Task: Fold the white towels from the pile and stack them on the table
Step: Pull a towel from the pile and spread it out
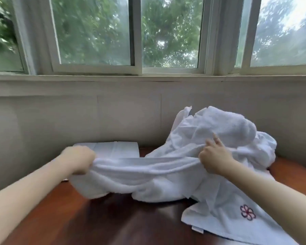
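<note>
While the towel is stretched between the two hands, I see its upper edge raised off the table and its lower part sagging onto the wood.

Hand status:
- The left hand is clenched into a fist around the towel's left end.
- The right hand pinches the towel's right end with the thumb and lower fingers. Two fingers are extended upward toward the pile.

Position of items:
- The pile sits at the right rear of the table, against the wall, loose and crumpled. The held towel's right end runs into the front of the pile, and I cannot tell where one stops and the other starts.
- The folded stack lies flat at the rear centre of the table, just behind the left hand and close to the wall.
- A spread towel lies at the front right of the table, partly under the right forearm, and carries a pink and dark flower emblem.
- The windows above the wall show green trees.
</note>
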